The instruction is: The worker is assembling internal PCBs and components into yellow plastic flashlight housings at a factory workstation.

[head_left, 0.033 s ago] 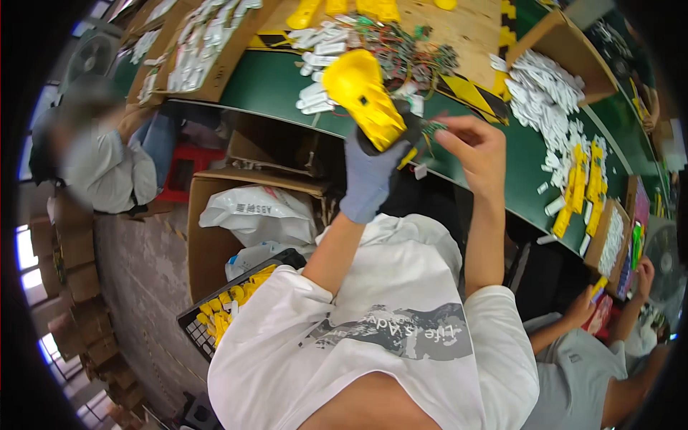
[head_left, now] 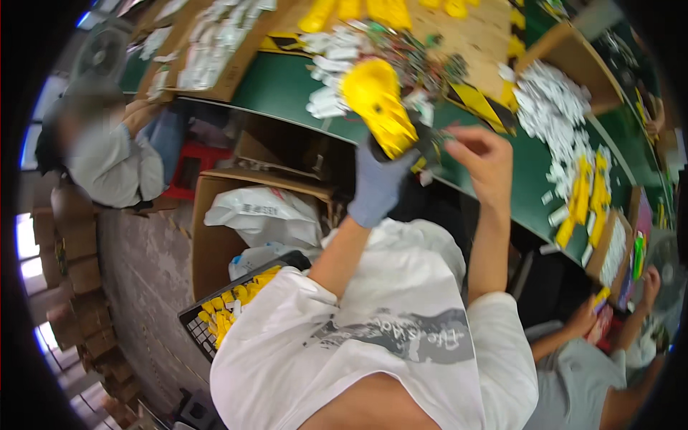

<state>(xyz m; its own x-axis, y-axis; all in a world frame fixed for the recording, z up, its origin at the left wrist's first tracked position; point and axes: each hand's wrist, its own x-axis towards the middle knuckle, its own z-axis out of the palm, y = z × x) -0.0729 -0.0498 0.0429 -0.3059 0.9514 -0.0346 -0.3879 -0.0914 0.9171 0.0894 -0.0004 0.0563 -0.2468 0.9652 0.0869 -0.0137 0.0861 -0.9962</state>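
Observation:
My left hand (head_left: pixel 378 183), in a grey glove with dark fingertips, is closed around a yellow plastic shell (head_left: pixel 374 97). The shell has a wide rounded end tilted up and away over the bench edge, with a small dark opening in its middle. Just right of it, my bare right hand (head_left: pixel 486 159) pinches a small green circuit board (head_left: pixel 438 140) with thin wires, blurred by motion. A small white piece (head_left: pixel 426 178) hangs below the board. Beyond the shell lie a heap of wired circuit boards (head_left: pixel 419 61) and a pile of white plastic parts (head_left: pixel 330 68).
The green bench (head_left: pixel 269 89) carries a cardboard box (head_left: pixel 229 68) of white parts at left. White pieces (head_left: pixel 548 100) and yellow shells (head_left: pixel 582 190) lie at right. A black crate (head_left: pixel 197 331) of yellow parts stands by my left side. Co-workers sit at left and right.
The whole view has shifted slightly, so the scene sits a little further right and lower. Both hands keep their holds, and the circuit board looks more blurred.

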